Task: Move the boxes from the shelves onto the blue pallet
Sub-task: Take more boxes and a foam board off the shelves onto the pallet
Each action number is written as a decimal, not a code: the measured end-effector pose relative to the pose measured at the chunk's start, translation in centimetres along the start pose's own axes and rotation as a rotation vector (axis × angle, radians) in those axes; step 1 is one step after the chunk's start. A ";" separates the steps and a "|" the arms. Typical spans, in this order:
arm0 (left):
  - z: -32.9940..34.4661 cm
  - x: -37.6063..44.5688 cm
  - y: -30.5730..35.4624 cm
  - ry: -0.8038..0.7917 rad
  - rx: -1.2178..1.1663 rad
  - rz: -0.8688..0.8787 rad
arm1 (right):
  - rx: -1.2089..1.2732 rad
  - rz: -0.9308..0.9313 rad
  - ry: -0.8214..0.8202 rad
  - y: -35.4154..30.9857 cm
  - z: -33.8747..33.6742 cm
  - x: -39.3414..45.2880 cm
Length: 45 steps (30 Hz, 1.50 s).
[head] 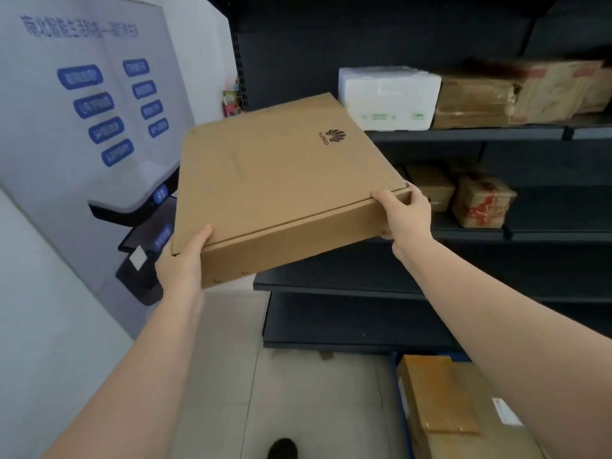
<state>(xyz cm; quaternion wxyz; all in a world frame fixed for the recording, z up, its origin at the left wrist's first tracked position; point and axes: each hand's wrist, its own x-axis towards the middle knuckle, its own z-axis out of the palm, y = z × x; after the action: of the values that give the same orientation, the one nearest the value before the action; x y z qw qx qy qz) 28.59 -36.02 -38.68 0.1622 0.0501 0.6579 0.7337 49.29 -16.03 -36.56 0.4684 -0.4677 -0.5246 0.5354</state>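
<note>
From the head view, the person is holding a wide, flat brown cardboard box [281,183] in mid-air, clear of the dark metal shelves [463,132], tilted with its left near corner lowest. The left hand [180,260] is gripping that corner, thumb on the lid, probably taking the weight. The right hand [402,215] is pinching the opposite near corner, its fingers [385,196] curled over the edge, likely steadying such a broad load. The blue pallet [402,415] is lying at the lower right, already carrying taped brown cartons [440,399].
</note>
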 end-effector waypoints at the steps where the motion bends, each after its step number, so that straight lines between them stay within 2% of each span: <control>1: -0.7 -1.8 -0.9 -0.014 -0.006 -0.014 | -0.006 0.001 -0.004 0.5 -1.4 -1.0; 8: -0.6 -10.1 -5.8 -0.179 0.144 -0.049 | -0.014 0.093 0.045 4.2 -12.0 -5.0; 17: 9.2 -16.7 -16.6 -0.395 0.286 -0.280 | -0.110 0.253 0.284 12.3 -27.5 -5.5; 24: 16.7 -19.7 -29.8 -0.621 0.405 -0.406 | -0.117 0.416 0.496 23.8 -37.2 -3.0; 30: 22.3 -20.3 -43.3 -0.830 0.516 -0.510 | -0.108 0.498 0.583 36.6 -43.4 1.7; 33: 23.9 -21.4 -50.4 -0.852 0.567 -0.517 | -0.098 0.543 0.587 43.2 -46.8 3.2; 36: 24.2 -23.8 -57.5 -0.825 0.608 -0.551 | -0.160 0.668 0.567 50.1 -50.2 3.4; 38: 23.1 -25.8 -62.3 -0.836 0.670 -0.570 | -0.320 0.781 0.513 54.8 -52.0 2.5; 40: 21.3 -27.8 -66.3 -0.899 0.708 -0.589 | -0.569 0.851 0.356 58.6 -52.5 1.5; 41: 20.4 -28.9 -67.6 -0.951 0.721 -0.592 | -0.672 0.844 0.290 59.9 -52.1 1.1; 43: 19.5 -31.0 -69.1 -1.021 0.775 -0.615 | -0.766 0.791 0.261 62.3 -51.0 1.1; 45: 19.9 -31.8 -69.8 -0.965 0.778 -0.695 | -0.834 0.759 0.275 63.1 -49.8 1.8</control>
<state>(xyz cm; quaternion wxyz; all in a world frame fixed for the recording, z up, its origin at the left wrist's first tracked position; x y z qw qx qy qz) 76.27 -21.09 -100.14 0.6306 0.2108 0.7048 0.2474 97.76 -8.79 -100.28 0.0838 -0.8332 -0.4211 0.3484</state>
